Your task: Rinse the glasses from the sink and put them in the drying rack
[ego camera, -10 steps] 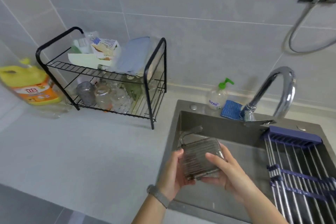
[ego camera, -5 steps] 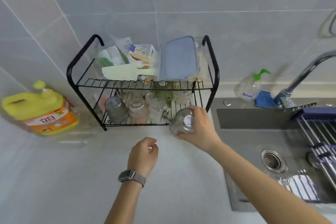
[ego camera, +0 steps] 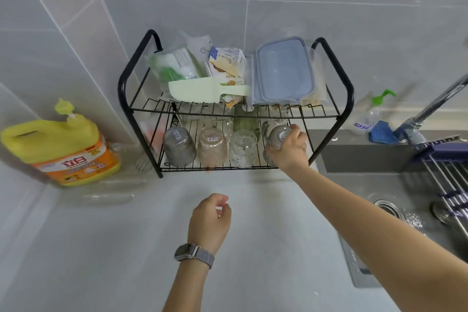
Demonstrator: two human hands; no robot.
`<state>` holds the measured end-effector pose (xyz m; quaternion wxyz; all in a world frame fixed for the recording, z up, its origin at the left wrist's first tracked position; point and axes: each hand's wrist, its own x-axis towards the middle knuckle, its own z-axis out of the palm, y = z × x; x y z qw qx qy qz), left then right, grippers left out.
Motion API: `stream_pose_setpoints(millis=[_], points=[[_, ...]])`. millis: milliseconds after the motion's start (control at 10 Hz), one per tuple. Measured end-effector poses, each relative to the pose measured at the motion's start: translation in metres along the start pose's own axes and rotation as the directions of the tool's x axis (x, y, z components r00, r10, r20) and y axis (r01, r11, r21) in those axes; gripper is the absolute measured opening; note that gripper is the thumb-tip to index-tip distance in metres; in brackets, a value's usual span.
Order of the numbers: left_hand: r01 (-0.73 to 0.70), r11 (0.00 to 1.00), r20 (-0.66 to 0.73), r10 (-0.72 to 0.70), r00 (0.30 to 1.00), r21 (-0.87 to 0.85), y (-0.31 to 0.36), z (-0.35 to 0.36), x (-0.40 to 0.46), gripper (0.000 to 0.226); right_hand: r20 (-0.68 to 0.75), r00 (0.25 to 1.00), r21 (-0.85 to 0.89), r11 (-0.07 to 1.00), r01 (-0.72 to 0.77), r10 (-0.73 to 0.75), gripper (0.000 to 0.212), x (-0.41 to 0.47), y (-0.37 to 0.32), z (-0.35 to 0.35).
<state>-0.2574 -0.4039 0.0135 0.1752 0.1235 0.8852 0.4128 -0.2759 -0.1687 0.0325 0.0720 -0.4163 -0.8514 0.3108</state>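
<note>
Right hand (ego camera: 291, 151) grips an upturned glass (ego camera: 276, 144) on the drying rack's (ego camera: 331, 139) lower shelf, rightmost beside three inverted glasses (ego camera: 215, 148), while the left hand (ego camera: 210, 218) hovers loosely curled over the surface (ego camera: 101, 248).

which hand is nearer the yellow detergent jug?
Left. The left hand hangs over the counter in front of the drying rack, right of the yellow detergent jug. The right hand is farther right, gripping a glass at the lower shelf's right end.

Rack's (ego camera: 339, 99) lower shelf front edge is full: four upturned glasses (ego camera: 212, 147) side by side, right hand (ego camera: 291, 149) gripping the rightmost.
</note>
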Motion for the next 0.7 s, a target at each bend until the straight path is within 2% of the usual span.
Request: stream_pose_setpoints(millis=[100,200,400,500,600,700], points=[[0.017,1.0,-0.006,-0.017,1.0,-0.024,-0.007,-0.002,-0.001,0.021,-0.027,0.999,-0.112,0.993,-0.043,0.04,0.083,0.006,-0.003,0.005],[0.022,1.0,-0.002,-0.022,1.0,-0.019,-0.009,-0.002,0.0,0.021,0.009,1.0,-0.166,0.986,-0.016,0.018,0.09,0.012,-0.003,0.008],[0.018,1.0,0.018,-0.017,1.0,-0.007,-0.001,0.005,0.008,0.023,0.127,0.983,-0.078,0.987,0.141,-0.13,0.101,0.014,0.008,0.003],[0.014,1.0,0.056,-0.014,0.998,0.006,0.005,0.012,0.012,0.023,0.23,0.968,-0.086,0.988,0.125,-0.102,0.119,0.011,0.011,-0.007],[-0.022,1.0,0.088,0.02,0.996,0.022,0.01,0.017,0.013,0.022,0.146,0.979,0.006,0.989,0.145,-0.145,0.108,-0.015,0.015,-0.019],[-0.026,1.0,0.069,0.025,0.997,0.003,0.012,0.021,0.013,0.02,0.102,0.972,0.111,0.974,0.199,-0.211,0.053,-0.058,0.034,-0.029]])
